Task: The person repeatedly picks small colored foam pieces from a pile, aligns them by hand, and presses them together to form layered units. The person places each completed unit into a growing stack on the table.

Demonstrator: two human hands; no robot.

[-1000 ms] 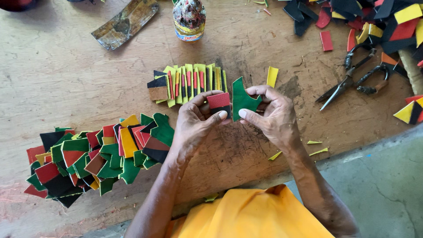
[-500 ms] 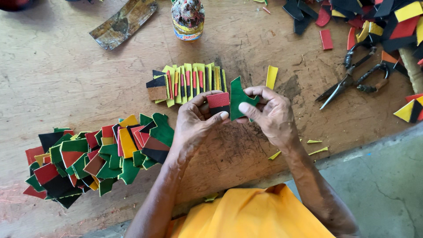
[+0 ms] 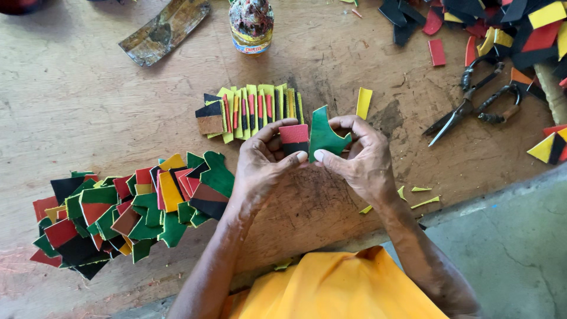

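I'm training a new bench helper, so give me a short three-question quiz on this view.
1. True or false: the left hand pinches a red and black piece.
2. What colour is the piece in the right hand? A) yellow B) green C) black
3. Which tool lies on the table to the right of the hands?

Key
1. True.
2. B, green; it touches the red and black piece between the thumbs.
3. Scissors, lying near the scraps.
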